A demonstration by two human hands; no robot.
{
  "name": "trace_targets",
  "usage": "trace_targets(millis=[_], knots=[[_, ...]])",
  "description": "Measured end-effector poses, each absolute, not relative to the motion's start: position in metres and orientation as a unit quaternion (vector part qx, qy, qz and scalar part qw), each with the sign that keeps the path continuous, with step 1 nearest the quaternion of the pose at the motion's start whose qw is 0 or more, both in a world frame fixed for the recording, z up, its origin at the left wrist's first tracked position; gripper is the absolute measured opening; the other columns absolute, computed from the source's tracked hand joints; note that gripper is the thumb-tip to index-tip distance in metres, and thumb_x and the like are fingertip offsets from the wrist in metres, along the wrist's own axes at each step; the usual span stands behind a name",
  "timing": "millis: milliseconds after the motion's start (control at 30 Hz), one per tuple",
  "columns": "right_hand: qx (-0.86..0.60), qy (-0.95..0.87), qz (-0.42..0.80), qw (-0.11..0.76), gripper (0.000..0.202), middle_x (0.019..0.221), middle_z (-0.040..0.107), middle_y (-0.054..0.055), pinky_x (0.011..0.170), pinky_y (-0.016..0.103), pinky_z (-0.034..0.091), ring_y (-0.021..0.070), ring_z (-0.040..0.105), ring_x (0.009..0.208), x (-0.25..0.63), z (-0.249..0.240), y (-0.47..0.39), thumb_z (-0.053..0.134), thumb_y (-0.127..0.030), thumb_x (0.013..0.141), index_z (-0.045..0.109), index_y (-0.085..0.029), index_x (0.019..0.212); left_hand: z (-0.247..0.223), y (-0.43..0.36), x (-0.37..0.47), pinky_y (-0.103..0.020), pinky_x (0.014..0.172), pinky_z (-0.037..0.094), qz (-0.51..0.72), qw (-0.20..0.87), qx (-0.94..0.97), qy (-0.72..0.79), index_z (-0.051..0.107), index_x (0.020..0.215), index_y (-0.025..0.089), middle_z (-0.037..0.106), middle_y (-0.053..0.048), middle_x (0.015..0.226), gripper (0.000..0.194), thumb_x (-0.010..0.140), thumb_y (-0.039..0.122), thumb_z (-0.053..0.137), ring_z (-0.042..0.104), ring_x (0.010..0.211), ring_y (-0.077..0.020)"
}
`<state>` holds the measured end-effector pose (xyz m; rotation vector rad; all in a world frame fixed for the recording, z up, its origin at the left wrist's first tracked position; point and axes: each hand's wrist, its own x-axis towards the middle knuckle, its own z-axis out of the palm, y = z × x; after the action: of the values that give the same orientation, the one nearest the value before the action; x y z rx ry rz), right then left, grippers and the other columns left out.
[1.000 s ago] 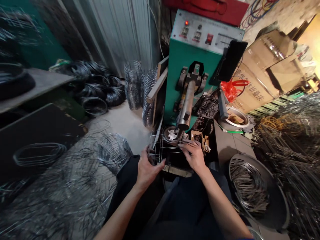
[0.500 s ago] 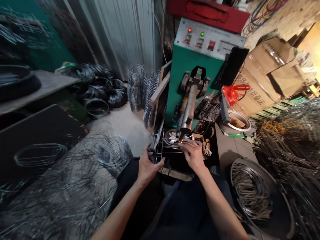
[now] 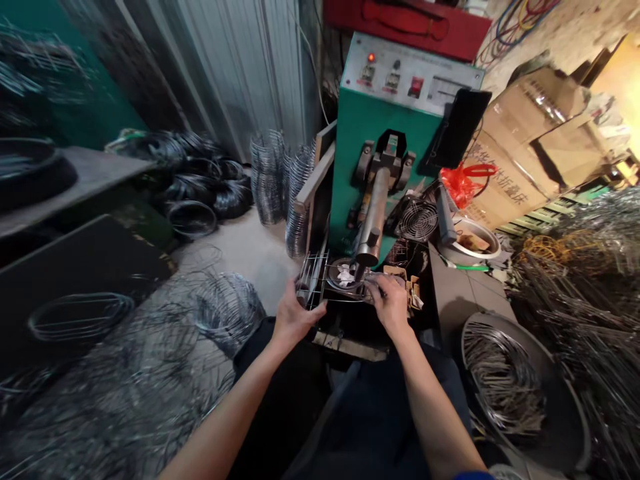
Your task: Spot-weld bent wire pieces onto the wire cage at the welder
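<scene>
A wire rack (image 3: 314,275) of thin metal rods spans between my two hands, under the electrode end of a green spot welder (image 3: 367,257). My left hand (image 3: 295,313) is closed around the rack's left part, thumb toward me. At the right end, my right hand (image 3: 390,303) pinches the wirework near the electrode tip; fingers hide exactly which piece they grip. A round dish (image 3: 334,283) with white scraps lies behind the rack, beneath the electrode. On the welder's panel a red lamp (image 3: 371,58) glows.
Left of the welder stand stacks of wire rings (image 3: 267,177), and a coiled wire bundle (image 3: 227,303) lies beside my knee. A basin of short metal rods (image 3: 500,380) sits at right. Cardboard boxes (image 3: 535,147) and a white bowl (image 3: 493,248) stand behind it.
The orange spark at the electrode tip has gone, and the green panel lamp has turned off. The electrode tip now shows apart from my right fingers. Both hands keep their hold.
</scene>
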<state>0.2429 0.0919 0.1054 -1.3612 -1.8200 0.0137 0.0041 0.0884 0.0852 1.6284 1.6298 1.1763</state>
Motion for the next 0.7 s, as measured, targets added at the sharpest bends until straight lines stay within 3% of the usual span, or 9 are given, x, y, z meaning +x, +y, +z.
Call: trace_targets(millis=[100, 200, 300, 400, 467, 600, 700], knots=[[-0.537, -0.725, 0.008, 0.432, 0.022, 0.094, 0.076, 0.005, 0.088, 0.04, 0.044, 0.0234, 0.068, 0.088, 0.242, 0.105, 0.096, 0.056, -0.035, 0.101, 0.071, -0.023, 0.091, 0.082, 0.094, 0.002, -0.026, 0.054, 0.047, 0.435, 0.299, 0.608, 0.593, 0.046, 0.135, 0.02, 0.063, -0.003, 0.102, 0.074, 0.071, 0.042, 0.076, 0.051, 0.052, -0.0093], [-0.535, -0.722, 0.032, 0.437, 0.021, 0.096, 0.075, 0.006, 0.087, 0.04, 0.048, 0.0246, 0.068, 0.09, 0.244, 0.107, 0.093, 0.056, -0.037, 0.101, 0.071, -0.024, 0.092, 0.074, 0.091, -0.003, -0.029, 0.058, 0.051, 0.433, 0.31, 0.618, 0.579, 0.043, 0.139, 0.021, 0.062, -0.006, 0.109, 0.08, 0.072, 0.046, 0.077, 0.056, 0.058, -0.0117], [-0.546, -0.706, 0.06, 0.448, 0.02, 0.102, 0.074, 0.007, 0.088, 0.037, 0.051, 0.0246, 0.068, 0.096, 0.257, 0.112, 0.08, 0.057, -0.037, 0.099, 0.071, -0.023, 0.099, 0.058, 0.079, -0.007, -0.041, 0.081, 0.056, 0.431, 0.305, 0.613, 0.588, 0.03, 0.149, 0.018, 0.055, -0.015, 0.129, 0.104, 0.064, 0.051, 0.082, 0.066, 0.092, -0.0247], [-0.593, -0.669, 0.074, 0.442, 0.026, 0.098, 0.075, 0.007, 0.082, 0.032, 0.053, 0.0228, 0.069, 0.09, 0.286, 0.111, 0.053, 0.056, -0.041, 0.098, 0.071, -0.021, 0.098, 0.038, 0.064, -0.005, -0.054, 0.106, 0.045, 0.422, 0.305, 0.596, 0.612, 0.024, 0.149, 0.015, 0.05, -0.02, 0.138, 0.115, 0.059, 0.051, 0.085, 0.055, 0.126, -0.0358], [-0.644, -0.635, 0.074, 0.42, 0.033, 0.094, 0.075, 0.007, 0.076, 0.03, 0.053, 0.0223, 0.069, 0.083, 0.316, 0.105, 0.028, 0.054, -0.047, 0.097, 0.071, -0.02, 0.095, 0.029, 0.058, 0.001, -0.056, 0.109, 0.041, 0.422, 0.292, 0.582, 0.631, 0.035, 0.14, 0.012, 0.054, -0.021, 0.133, 0.099, 0.063, 0.052, 0.082, 0.053, 0.128, -0.0377], [-0.779, -0.535, 0.013, 0.326, 0.042, 0.085, 0.075, 0.011, 0.067, 0.037, 0.053, 0.0292, 0.07, 0.072, 0.401, 0.073, -0.052, 0.053, -0.059, 0.087, 0.073, -0.023, 0.092, 0.031, 0.05, 0.01, -0.051, 0.099, 0.05, 0.441, 0.235, 0.569, 0.653, 0.053, 0.111, 0.014, 0.066, -0.017, 0.107, 0.053, 0.072, 0.046, 0.07, 0.065, 0.109, -0.0355], [-0.884, -0.408, 0.016, 0.228, 0.038, 0.058, 0.065, 0.011, 0.049, 0.044, 0.048, 0.0384, 0.065, 0.054, 0.473, 0.034, -0.143, 0.057, -0.064, 0.072, 0.073, -0.03, 0.078, 0.047, 0.032, 0.003, -0.043, 0.084, 0.056, 0.421, 0.247, 0.572, 0.659, 0.054, 0.101, 0.019, 0.068, -0.009, 0.092, 0.04, 0.073, 0.044, 0.068, 0.07, 0.089, -0.0302]])
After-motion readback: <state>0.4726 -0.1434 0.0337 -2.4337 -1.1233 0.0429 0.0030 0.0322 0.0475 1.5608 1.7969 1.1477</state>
